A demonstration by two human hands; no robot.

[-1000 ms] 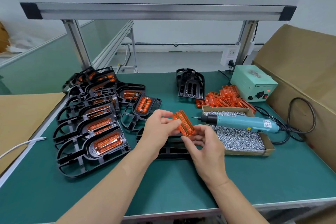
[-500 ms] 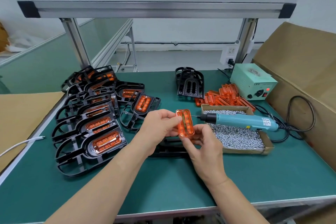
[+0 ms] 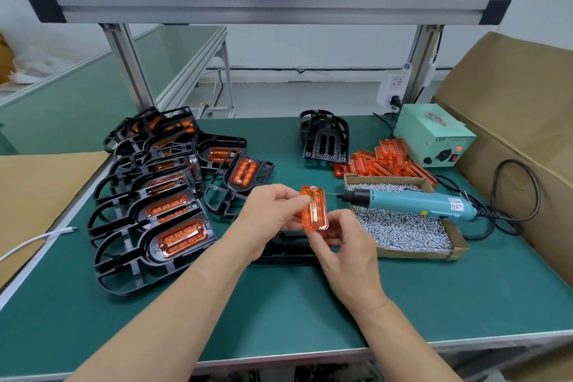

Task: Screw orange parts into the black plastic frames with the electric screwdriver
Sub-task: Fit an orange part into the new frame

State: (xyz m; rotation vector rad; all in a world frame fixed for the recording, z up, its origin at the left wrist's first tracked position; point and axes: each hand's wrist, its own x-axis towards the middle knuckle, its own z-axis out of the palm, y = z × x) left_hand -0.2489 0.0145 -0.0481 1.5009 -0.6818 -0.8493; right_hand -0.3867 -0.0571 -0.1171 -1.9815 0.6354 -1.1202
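Both hands hold one orange part (image 3: 315, 212) upright above the green table. My left hand (image 3: 269, 217) pinches its upper left edge and my right hand (image 3: 344, 245) pinches its lower end. A black plastic frame (image 3: 288, 253) lies flat under the hands, mostly hidden. The teal electric screwdriver (image 3: 409, 203) lies across the cardboard box of screws (image 3: 403, 229), tip pointing left toward the part. A heap of loose orange parts (image 3: 384, 163) sits behind the box, and an empty black frame (image 3: 325, 141) stands beside it.
Several black frames with orange parts fitted (image 3: 155, 205) are stacked at the left. A pale green power supply (image 3: 434, 136) stands at the back right with its black cable (image 3: 514, 192). Cardboard sheets flank the table. A white cable (image 3: 37, 240) lies at the left edge.
The orange part has been turned in the fingers from edge-tilted to nearly face-on and upright. Both hands stay in the same place above the black frame.
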